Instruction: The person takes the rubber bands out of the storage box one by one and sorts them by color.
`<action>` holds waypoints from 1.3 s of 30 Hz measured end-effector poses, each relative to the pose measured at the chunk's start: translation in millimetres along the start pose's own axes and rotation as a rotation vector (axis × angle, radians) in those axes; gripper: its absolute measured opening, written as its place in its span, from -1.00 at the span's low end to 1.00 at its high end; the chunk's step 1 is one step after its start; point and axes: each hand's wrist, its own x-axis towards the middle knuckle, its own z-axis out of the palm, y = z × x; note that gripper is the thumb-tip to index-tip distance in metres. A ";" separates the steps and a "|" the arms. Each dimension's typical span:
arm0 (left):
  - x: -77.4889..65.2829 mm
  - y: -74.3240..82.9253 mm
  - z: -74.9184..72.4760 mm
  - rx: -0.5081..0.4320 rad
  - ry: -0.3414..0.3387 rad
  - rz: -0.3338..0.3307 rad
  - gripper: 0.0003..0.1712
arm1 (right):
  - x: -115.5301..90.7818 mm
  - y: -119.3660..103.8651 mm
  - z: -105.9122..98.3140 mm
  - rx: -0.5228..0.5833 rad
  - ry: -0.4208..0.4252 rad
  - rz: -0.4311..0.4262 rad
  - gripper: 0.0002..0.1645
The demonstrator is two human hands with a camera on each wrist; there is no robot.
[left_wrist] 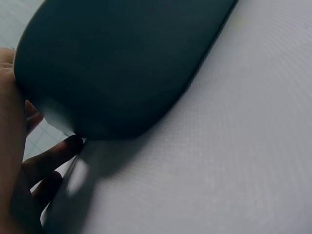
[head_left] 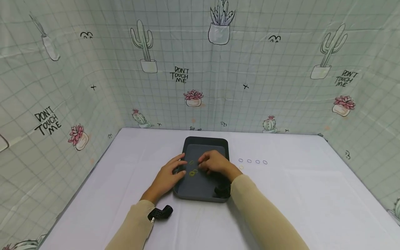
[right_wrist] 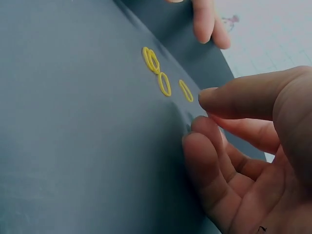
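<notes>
A dark grey rectangular tray [head_left: 200, 198] holds several thin yellow rings, which look like small rubber bands [right_wrist: 165, 84]. My left hand [head_left: 167, 177] rests at the tray's left rim, its fingers extended and spread over the edge. In the left wrist view, the fingers [left_wrist: 51, 158] show beside the tray's dark outer corner. Over the middle of the tray hovers my right hand [head_left: 215, 162], fingers loosely bent. The right wrist view shows its thumb and fingertips apart, close to one yellow band [right_wrist: 185, 91], with nothing visible gripped. Two bands overlap, and another lies right against them.
To the right of the tray, several blue-purple bands [head_left: 249, 161] lie in a row on the white tablecloth [head_left: 300, 194]. One pale yellow band [head_left: 241, 167] lies just below the row's left end. A cactus-print curtain [head_left: 212, 76] stands behind and along both sides.
</notes>
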 end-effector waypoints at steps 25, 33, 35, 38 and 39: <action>2.8 2.2 -2.1 -0.012 -0.007 0.000 -0.55 | 4.3 -6.4 12.5 -0.225 -0.067 -0.060 -0.88; 2.4 -0.3 -1.8 -0.007 0.000 0.002 -0.54 | 5.0 -9.6 13.7 -0.306 -0.063 -0.068 -0.92; 1.7 -0.2 -1.7 -0.010 -0.002 -0.001 -0.54 | 5.3 -8.4 14.6 -0.319 -0.062 -0.070 -0.93; 1.0 0.0 -1.4 -0.012 -0.006 0.003 -0.54 | 5.2 -7.3 15.2 -0.328 -0.063 -0.064 -0.94; 0.8 0.2 -1.4 -0.012 -0.006 0.004 -0.55 | 5.1 -7.0 15.1 -0.332 -0.063 -0.065 -0.95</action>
